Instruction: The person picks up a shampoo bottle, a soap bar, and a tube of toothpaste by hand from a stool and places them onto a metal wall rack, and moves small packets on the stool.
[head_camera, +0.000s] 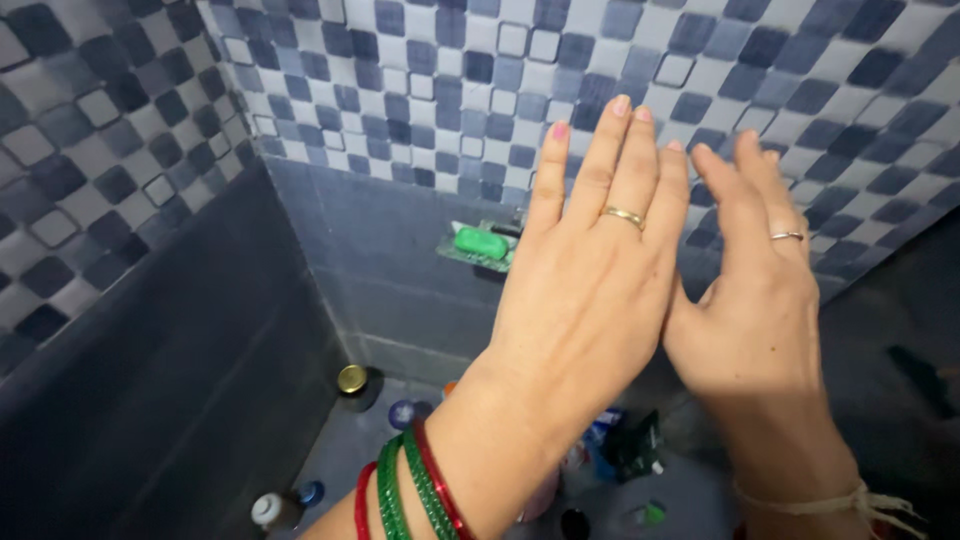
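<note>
Head view finds both hands raised flat before the tiled wall (420, 90), fingers released and straight, grasping nothing. Left hand (590, 270) wears a gold ring (623, 215) and red and green bangles (405, 490); right hand (750, 290) wears a thin ring, its palm just beside the left's edge. Nearest, a green soap bar (481, 242) lies in a wall-mounted dish, left of the hands. Bottles (352, 380) stand on the floor below.
</note>
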